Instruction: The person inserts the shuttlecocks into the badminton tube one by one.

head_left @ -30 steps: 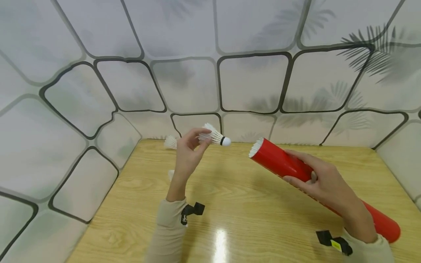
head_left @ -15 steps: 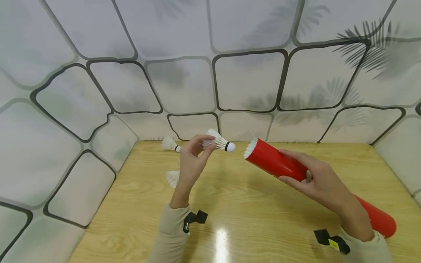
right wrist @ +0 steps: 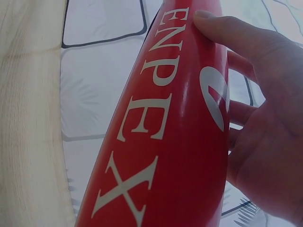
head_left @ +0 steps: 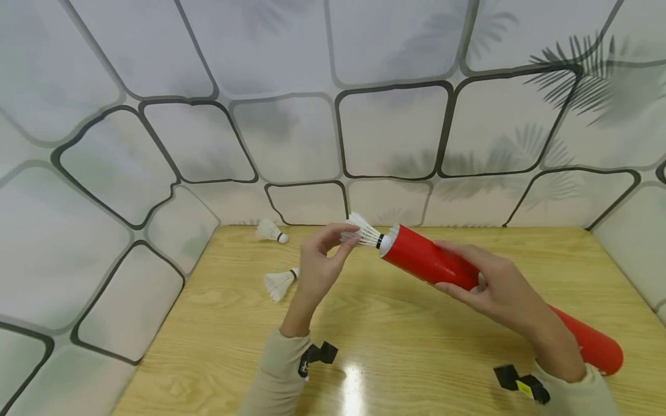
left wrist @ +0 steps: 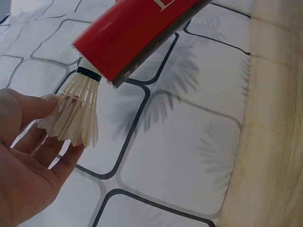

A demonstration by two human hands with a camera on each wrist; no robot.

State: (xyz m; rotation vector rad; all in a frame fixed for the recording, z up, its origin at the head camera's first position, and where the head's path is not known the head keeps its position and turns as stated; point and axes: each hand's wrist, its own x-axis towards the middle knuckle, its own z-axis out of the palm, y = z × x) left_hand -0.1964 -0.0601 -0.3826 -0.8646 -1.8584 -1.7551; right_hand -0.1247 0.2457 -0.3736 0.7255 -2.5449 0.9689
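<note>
1. On the left of the table, the farther shuttlecock and the nearer shuttlecock lie apart, left of both hands.
2. The left hand reaches away from the near side, thumb and fingers pinching a feather skirt.
3. That held shuttlecock sits between the hands, cork pointing right, at the tube's open mouth.
4. The red tube slants from far left to near right.
5. The right hand grips it, thumb on the near side.
</note>
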